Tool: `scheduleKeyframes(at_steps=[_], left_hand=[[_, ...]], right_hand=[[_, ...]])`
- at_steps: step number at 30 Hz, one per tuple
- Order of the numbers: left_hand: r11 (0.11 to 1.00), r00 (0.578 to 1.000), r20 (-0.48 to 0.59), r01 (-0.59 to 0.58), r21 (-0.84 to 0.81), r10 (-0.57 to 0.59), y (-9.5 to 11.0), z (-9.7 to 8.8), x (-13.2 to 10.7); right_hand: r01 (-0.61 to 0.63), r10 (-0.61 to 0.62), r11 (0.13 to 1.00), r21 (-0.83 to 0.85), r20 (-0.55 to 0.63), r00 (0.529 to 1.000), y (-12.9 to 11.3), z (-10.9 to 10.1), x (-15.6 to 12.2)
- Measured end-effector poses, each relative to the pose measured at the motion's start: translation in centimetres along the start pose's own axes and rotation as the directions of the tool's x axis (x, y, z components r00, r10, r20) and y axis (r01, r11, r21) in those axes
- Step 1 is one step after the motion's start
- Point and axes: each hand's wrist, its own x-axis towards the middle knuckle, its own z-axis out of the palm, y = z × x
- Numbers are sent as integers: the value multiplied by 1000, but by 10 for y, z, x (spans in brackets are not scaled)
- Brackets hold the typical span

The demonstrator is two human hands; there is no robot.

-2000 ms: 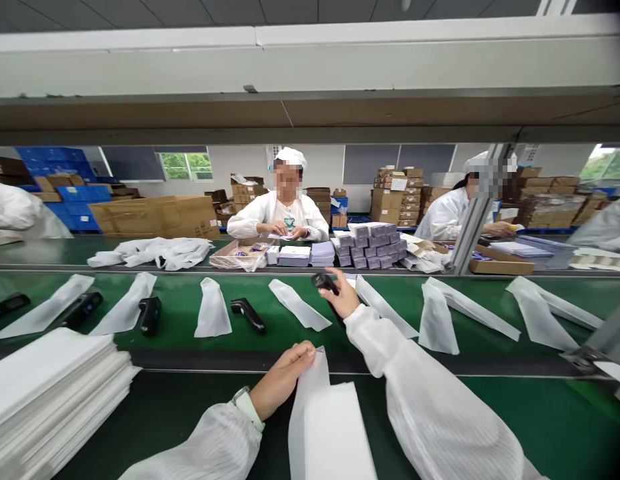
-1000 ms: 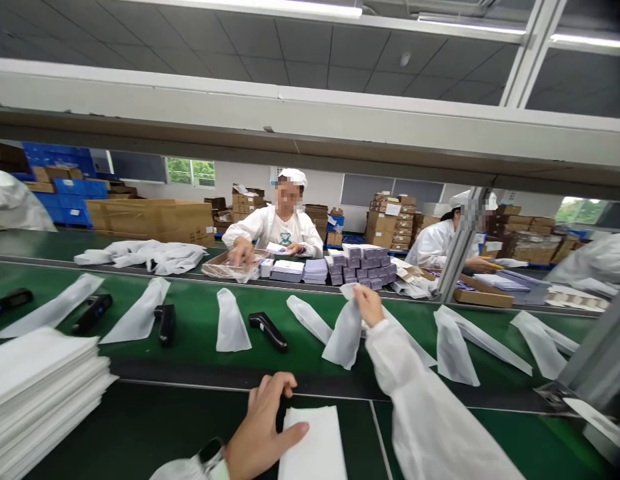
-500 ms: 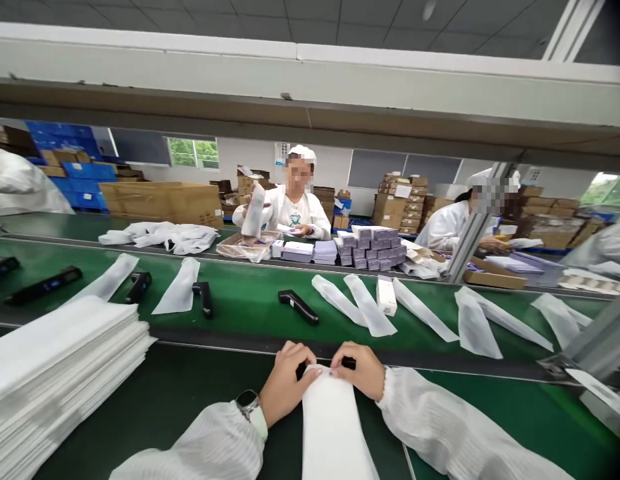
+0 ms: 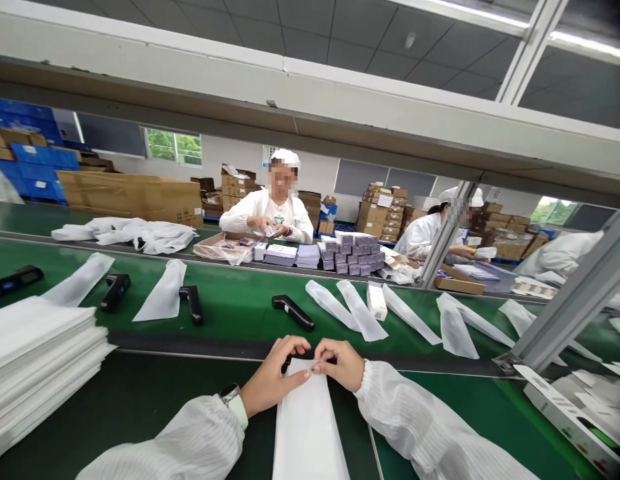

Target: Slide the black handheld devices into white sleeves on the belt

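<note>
A long white translucent sleeve point(image 4: 310, 427), perhaps several stacked, lies lengthwise before me on the dark green bench. At its far end, my left hand point(image 4: 276, 379) has its thumb pressed on the top face. Its index finger is raised and curved away from the thumb, while the other fingers are partly hidden. My right hand point(image 4: 339, 364) pinches the far right corner between thumb and fingertips, close to the left thumb tip. Left of my arms rises a thick stack of white sleeves point(image 4: 40, 373).
Beyond a dark rail, a green conveyor point(image 4: 240, 293) carries black angled handheld devices point(image 4: 293, 312), loose sleeves point(image 4: 363, 310) and a small white box point(image 4: 377, 300). A metal post point(image 4: 565, 300) stands right, near an open white carton point(image 4: 575, 413). Across sits a co-worker point(image 4: 280, 207) behind purple boxes point(image 4: 353, 253).
My view has swung somewhat to the right. My hands have come closer together, and the left index finger has lifted from the thumb. The co-worker opposite has lowered a raised sleeve.
</note>
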Motion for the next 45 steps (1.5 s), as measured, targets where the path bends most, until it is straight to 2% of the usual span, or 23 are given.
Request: scheduleKeyframes(at_steps=[2, 4, 7, 10, 14, 19, 23, 27, 29, 31, 33, 34, 36, 38, 39, 41, 43, 45], left_hand=[[999, 992, 122, -28, -28, 32, -1, 0, 9], [994, 980, 194, -18, -111, 39, -3, -1, 17], [964, 970, 236, 10, -267, 56, -5, -3, 23], [964, 961, 275, 36, -264, 39, -6, -4, 25], [977, 943, 329, 28, -210, 43, -4, -5, 26], [924, 944, 318, 43, -379, 86, 2, -11, 28], [921, 949, 312, 88, -380, 39, 3, -11, 27], [945, 903, 427, 112, -309, 32, -1, -11, 25], [934, 893, 448, 134, -332, 32, -5, -11, 25], [904, 893, 449, 188, -383, 4, -10, -10, 26], [872, 910, 409, 253, -418, -68, -15, -6, 27], [863, 922, 371, 275, -425, -111, -17, -4, 27], [857, 942, 293, 284, -430, -165, -20, 0, 27], [857, 953, 255, 265, -441, -164, -21, 2, 25], [858, 957, 248, 253, -446, -153, -21, 2, 24], [863, 967, 221, 221, -454, -131, -19, 0, 23], [864, 975, 195, 188, -467, -107, -17, -2, 23], [849, 979, 186, 166, -502, -81, -14, -5, 24]], right_hand=[[59, -60, 998, 9, 87, 994, 1, -6, 0], [108, -108, 994, 10, 189, 976, 2, -12, 1], [87, -83, 996, 5, 339, 937, 0, -21, 4], [92, -105, 994, 50, 431, 896, -8, -24, 8], [51, -79, 996, 75, 446, 892, -16, -27, 10], [23, -45, 998, 49, 503, 863, -14, -32, 14], [41, -96, 992, 122, 491, 866, -7, -34, 19], [1, -35, 998, 70, 492, 870, -3, -38, 17], [24, -42, 999, 44, 499, 866, -3, -44, 21], [85, -74, 996, -11, 398, 914, -1, -49, 33], [62, -37, 978, -199, 131, 991, 7, -51, 53], [-21, 12, 950, -310, -33, 999, 14, -50, 64], [-226, 110, 871, -435, -274, 955, 30, -45, 84], [-323, 176, 835, -446, -340, 924, 42, -41, 97], [-308, 162, 848, -431, -342, 926, 44, -42, 100], [-170, 28, 924, -343, -384, 923, 36, -50, 97], [60, -132, 984, -166, -471, 872, 18, -64, 81], [265, -206, 964, 26, -561, 802, 0, -76, 54]])
